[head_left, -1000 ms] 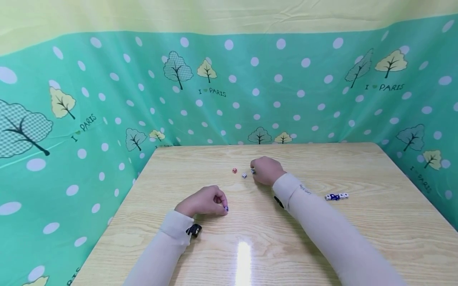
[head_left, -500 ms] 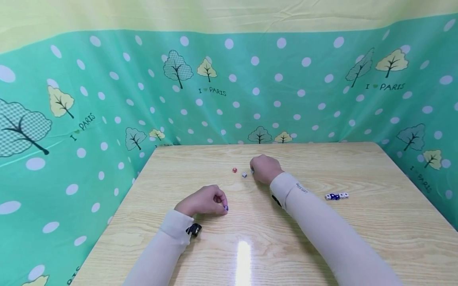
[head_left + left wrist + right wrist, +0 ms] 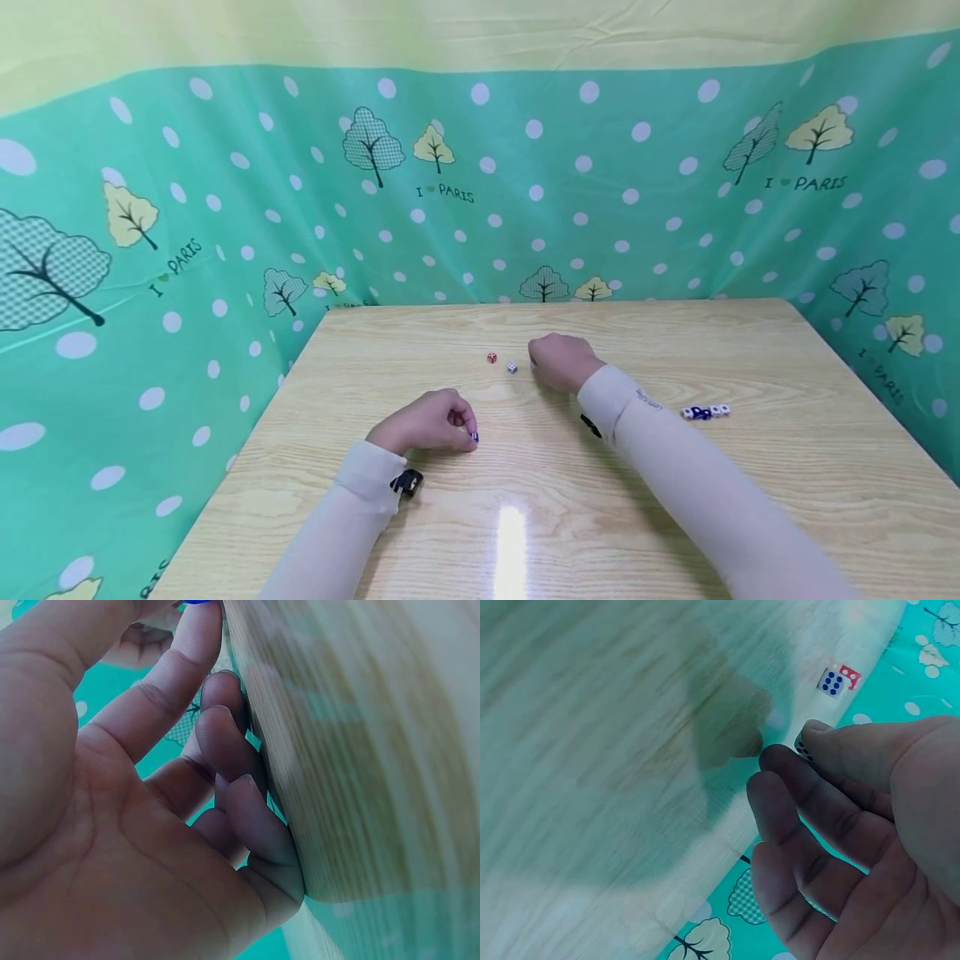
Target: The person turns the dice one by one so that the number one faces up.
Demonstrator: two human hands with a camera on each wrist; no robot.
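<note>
Near the middle of the table, my left hand (image 3: 431,421) pinches a small blue die (image 3: 475,436) between thumb and index finger, low at the tabletop. Only a sliver of that blue die (image 3: 201,601) shows at the top of the left wrist view. Farther back, my right hand (image 3: 564,362) holds a light die with dark pips (image 3: 803,748) between thumb and index finger; the fingers cover most of it. To the left of the right hand lie a white die with blue pips (image 3: 512,367) and a red die with white pips (image 3: 492,357), slightly apart.
A row of several white and blue dice (image 3: 706,412) lies at the right of the wooden table (image 3: 637,500), beyond the right forearm. A green dotted curtain (image 3: 450,233) hangs behind and at both sides. A black wrist strap piece (image 3: 407,482) is on the left cuff.
My right hand has shifted slightly to the right and nearer, away from the white die. The left hand and the dice on the table have stayed in place.
</note>
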